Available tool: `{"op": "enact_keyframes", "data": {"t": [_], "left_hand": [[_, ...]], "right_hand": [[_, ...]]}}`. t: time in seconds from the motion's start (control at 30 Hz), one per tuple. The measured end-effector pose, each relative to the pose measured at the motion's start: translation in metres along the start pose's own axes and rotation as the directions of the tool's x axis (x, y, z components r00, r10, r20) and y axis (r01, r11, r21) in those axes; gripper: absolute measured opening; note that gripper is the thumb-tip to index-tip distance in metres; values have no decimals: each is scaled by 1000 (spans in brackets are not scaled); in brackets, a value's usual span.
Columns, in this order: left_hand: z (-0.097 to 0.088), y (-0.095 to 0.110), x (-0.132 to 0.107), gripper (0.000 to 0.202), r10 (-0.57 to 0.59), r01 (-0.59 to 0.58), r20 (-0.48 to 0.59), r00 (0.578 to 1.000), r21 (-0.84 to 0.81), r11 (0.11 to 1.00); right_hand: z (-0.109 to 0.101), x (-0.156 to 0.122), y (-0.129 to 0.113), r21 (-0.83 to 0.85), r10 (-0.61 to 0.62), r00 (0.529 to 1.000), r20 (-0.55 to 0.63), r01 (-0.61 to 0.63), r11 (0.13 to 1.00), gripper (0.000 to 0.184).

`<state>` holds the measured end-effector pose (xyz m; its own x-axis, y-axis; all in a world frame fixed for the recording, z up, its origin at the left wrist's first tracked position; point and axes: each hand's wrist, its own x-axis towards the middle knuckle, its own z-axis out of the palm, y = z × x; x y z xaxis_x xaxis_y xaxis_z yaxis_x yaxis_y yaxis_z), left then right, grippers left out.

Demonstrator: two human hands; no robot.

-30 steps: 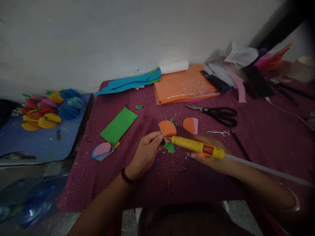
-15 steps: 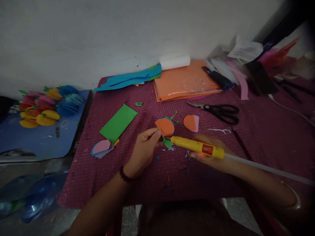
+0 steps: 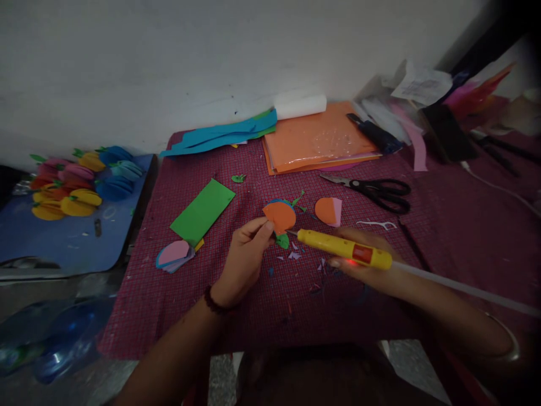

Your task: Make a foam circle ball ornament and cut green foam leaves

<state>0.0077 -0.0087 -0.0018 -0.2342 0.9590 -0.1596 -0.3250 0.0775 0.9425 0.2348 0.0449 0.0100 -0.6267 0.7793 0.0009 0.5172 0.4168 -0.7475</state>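
My left hand pinches the lower edge of an orange paper circle with a green paper leaf at its bottom, over the red checked cloth. My right hand grips a yellow glue gun with a clear glue stick running out to the right. The gun's tip points left and sits just beside the green leaf.
A folded orange and pink circle and black scissors lie to the right. A green paper strip, pink and blue cut circles, orange sheets and blue strips lie around. Finished paper fruits rest on a blue board at left.
My left hand has shifted the orange circle slightly left and up. The glue gun has pulled back a little to the right, its tip now off the paper.
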Motion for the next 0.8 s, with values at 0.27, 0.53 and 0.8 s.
{"op": "enact_keyframes", "data": {"t": [0.27, 0.53, 0.8], "left_hand": [[-2, -1, 1, 17, -11, 11, -15, 1000, 59, 998], [-3, 3, -1, 19, -21, 27, -26, 999, 222, 975], [0, 9, -3, 23, 5, -60, 116, 993, 473, 879]], "right_hand": [[5, -1, 17, -57, -70, 986, -154, 61, 997, 20], [1, 0, 14, -73, -59, 972, -228, 43, 996, 26], [0, 1, 13, -47, -60, 978, -199, 52, 998, 23]]}}
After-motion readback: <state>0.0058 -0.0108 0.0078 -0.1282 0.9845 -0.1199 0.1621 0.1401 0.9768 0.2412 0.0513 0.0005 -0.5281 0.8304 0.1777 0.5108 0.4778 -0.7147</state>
